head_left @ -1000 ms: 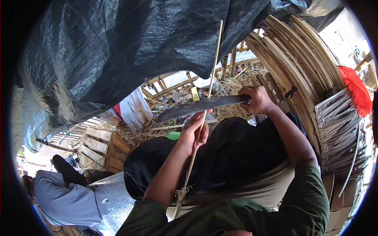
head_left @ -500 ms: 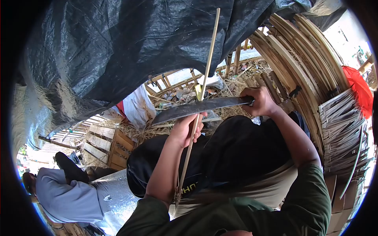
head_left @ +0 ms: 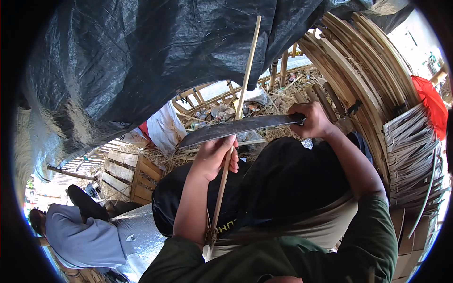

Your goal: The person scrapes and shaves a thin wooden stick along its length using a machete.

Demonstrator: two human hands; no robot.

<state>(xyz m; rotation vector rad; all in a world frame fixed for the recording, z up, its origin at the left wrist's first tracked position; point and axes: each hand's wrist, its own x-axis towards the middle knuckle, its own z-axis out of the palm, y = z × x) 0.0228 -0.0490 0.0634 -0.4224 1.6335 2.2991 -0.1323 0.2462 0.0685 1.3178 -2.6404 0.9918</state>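
Gripping a long blade (head_left: 222,130) right of centre in the frame, with right hand (head_left: 312,120) fingers clamped around its end. Holding a thin stick (head_left: 248,70) at frame centre between left hand (head_left: 212,159) thumb and curled fingers. Apparently shaving the stick; calling next for keeping the thumb clear of the edge.

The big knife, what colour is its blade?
The blade is dark grey. It shows best in the head view.
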